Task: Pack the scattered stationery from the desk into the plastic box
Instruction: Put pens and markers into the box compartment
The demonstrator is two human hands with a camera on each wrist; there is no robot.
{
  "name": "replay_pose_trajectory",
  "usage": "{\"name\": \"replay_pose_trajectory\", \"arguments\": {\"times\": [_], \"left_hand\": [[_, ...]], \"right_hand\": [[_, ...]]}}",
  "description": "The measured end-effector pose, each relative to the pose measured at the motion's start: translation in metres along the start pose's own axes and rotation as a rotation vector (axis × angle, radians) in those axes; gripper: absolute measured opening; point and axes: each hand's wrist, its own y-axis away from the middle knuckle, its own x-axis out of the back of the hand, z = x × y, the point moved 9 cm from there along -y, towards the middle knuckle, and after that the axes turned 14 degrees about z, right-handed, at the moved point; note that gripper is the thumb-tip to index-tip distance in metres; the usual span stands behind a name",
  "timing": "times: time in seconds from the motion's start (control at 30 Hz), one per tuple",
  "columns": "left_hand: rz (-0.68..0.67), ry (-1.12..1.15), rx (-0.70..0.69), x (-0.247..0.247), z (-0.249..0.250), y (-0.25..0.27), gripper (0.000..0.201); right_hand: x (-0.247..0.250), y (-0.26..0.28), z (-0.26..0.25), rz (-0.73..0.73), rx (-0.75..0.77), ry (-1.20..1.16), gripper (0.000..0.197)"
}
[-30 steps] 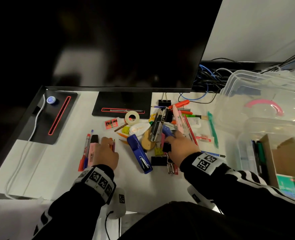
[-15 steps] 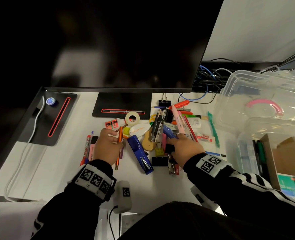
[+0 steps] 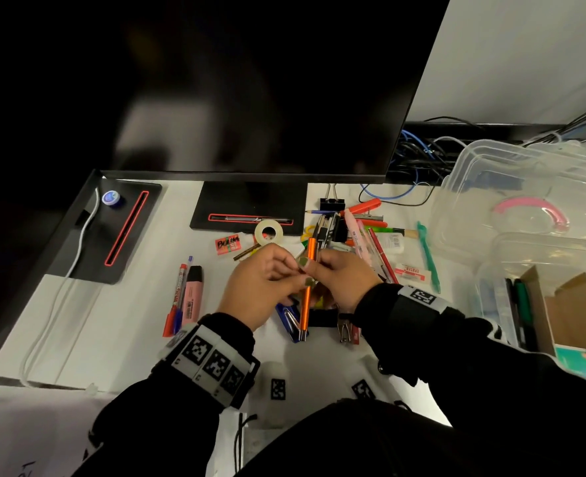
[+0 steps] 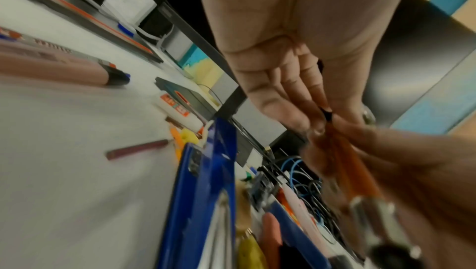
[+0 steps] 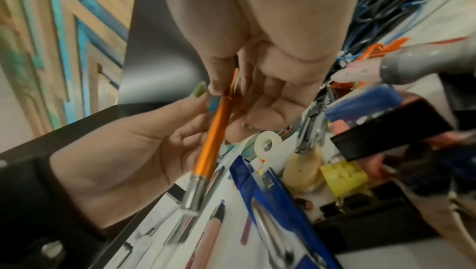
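Left hand (image 3: 260,287) and right hand (image 3: 345,280) meeting above the table (image 3: 119,325), both pinching one orange pen (image 3: 307,294), silver end toward the body. Below, blue stapler (image 5: 270,202) amid scattered stationery. Clear plastic box (image 3: 525,201) well apart, at right.

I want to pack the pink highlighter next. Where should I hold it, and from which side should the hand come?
Take the pink highlighter at the middle of its pink body, from above, with the fingers across its width. It lies flat on the desk, and its right side is free. A red pen lies close along its left side, so come straight down and keep the pinch narrow.
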Motion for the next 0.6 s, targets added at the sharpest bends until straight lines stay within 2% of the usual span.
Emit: {"name": "replay_pose_trajectory", "arguments": {"times": [0.07, 0.13, 0.2, 0.23, 0.33, 0.4, 0.6], "left_hand": [[0.121, -0.187, -0.064, 0.02, -0.005, -0.008, 0.006], [0.319, -0.345, -0.077, 0.056, -0.021, -0.022, 0.002], [0.493, -0.491, 0.001, 0.093, -0.054, -0.035, 0.01], [0.546, -0.578, 0.1, 0.108, -0.074, -0.039, 0.016], [0.576, -0.766, 0.445, 0.135, -0.121, -0.033, 0.028], [0.565, -0.792, 0.559, 0.138, -0.139, -0.028, 0.032], [0.51, -0.766, 0.574, 0.114, -0.161, -0.034, 0.037]], "right_hand": [[0.002, -0.002, 0.009, 0.005, -0.077, -0.04, 0.026], [0.008, -0.002, 0.018, 0.035, -0.112, -0.021, 0.026], [0.01, 0.0, 0.025, 0.036, -0.141, -0.009, 0.026], [0.011, 0.001, 0.028, 0.03, -0.155, -0.005, 0.025], [0.013, 0.004, 0.033, 0.025, -0.156, 0.035, 0.023], [0.013, 0.005, 0.034, 0.014, -0.141, 0.065, 0.02], [0.018, 0.007, 0.043, 0.0, -0.146, 0.184, 0.02]]}}
